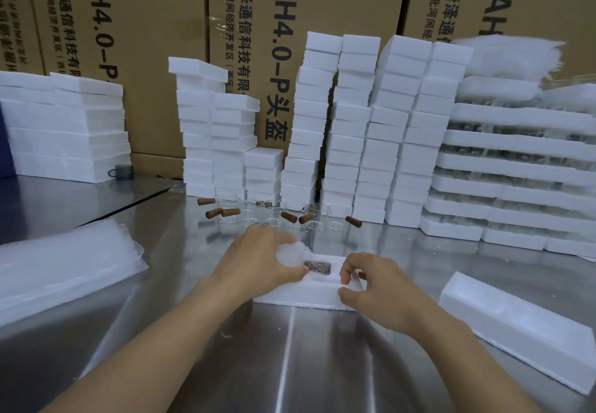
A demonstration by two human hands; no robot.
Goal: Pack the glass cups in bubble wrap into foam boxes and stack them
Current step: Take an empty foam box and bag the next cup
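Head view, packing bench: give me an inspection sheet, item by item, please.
Surface: shiny metal table.
Job's things: open foam box in front; wrapped cup partly in it; row of glass cups with brown handles behind; bubble wrap pile at left; foam piece at right.
Clutter: dark mug by the far-left foam stack.
Hands: left hand holds the wrapped cup; right hand pinches the box's near wall.
Cables: nothing seen.
Surroundings: foam box stacks; cardboard cartons behind.

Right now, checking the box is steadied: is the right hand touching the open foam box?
Touching. The head view shows the right hand pinching the foam box at its right end, thumb on the front wall, fingers over the rim.
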